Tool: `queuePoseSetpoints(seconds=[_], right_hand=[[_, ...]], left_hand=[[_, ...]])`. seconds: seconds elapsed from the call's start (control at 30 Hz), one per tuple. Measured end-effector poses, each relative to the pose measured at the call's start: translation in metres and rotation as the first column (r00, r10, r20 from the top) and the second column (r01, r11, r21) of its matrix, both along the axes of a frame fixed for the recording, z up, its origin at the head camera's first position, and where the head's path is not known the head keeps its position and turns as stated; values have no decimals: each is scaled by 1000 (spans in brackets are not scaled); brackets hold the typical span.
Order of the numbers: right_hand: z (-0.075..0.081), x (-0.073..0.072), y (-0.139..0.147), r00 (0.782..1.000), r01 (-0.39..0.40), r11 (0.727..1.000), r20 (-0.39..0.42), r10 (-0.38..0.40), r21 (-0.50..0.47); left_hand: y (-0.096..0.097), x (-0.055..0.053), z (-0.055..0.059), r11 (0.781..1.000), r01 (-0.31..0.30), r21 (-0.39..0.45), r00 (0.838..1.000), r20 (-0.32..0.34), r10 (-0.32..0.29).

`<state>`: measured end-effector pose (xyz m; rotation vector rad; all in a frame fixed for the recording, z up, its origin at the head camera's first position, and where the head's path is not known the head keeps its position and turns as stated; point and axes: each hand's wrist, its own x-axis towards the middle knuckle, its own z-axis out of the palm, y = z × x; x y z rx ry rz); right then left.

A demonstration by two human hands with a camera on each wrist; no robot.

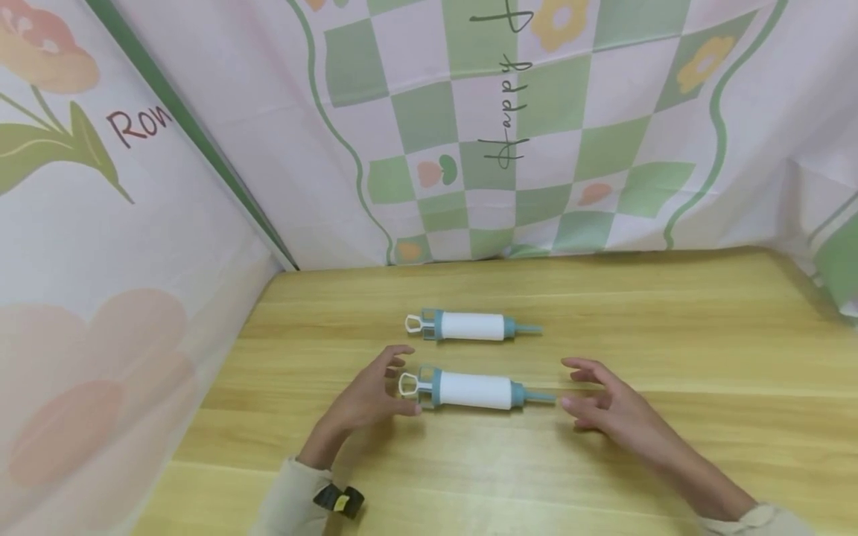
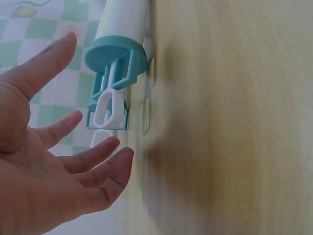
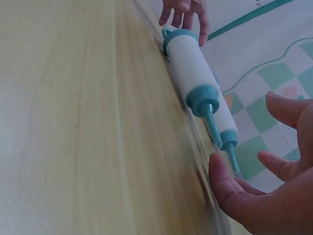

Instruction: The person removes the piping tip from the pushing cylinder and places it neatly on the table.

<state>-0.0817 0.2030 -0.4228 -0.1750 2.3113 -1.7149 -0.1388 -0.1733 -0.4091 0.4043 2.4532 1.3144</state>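
Two large plastic syringes with white barrels and teal ends lie side by side on the wooden table: a nearer syringe [image 1: 474, 390] and a farther syringe [image 1: 472, 326]. Both nozzles point right and both white pull rings face left. My left hand [image 1: 367, 393] is spread around the ring end of the nearer syringe, thumb and fingers apart. In the left wrist view, the white pull ring [image 2: 108, 108] shows beyond its fingertips, with space between. Beside the nearer nozzle [image 1: 539, 397], my right hand [image 1: 620, 417] has loosely bent fingers and grips nothing; its thumb tip comes close to the nozzle tip.
The wooden table [image 1: 509, 469] meets a hanging checked cloth [image 1: 482, 171] at its back edge. A white flowered cloth [image 1: 134, 253] borders it on the left. A black band [image 1: 338, 500] is around my left sleeve.
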Motion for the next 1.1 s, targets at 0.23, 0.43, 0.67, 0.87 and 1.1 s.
queuePoseSetpoints(seconds=[0.23,0.43,0.67,0.87,1.1], right_hand=[[1,-1,-4,998,5,998,65,-2,-56],[1,-2,-11,994,-2,994,106,14,-111],[-2,-2,-18,992,-10,990,120,27,-138],[-6,-3,-21,986,15,983,163,15,-184],[-5,-6,-29,984,34,976,178,5,-216]], left_hand=[[2,-4,-2,999,32,38,999,30,-33],[6,-7,-4,998,17,56,999,29,-19],[10,-8,-8,996,27,81,1000,13,-28],[14,-9,-13,995,40,89,999,13,-41],[20,-10,-15,997,67,27,998,-14,-67]])
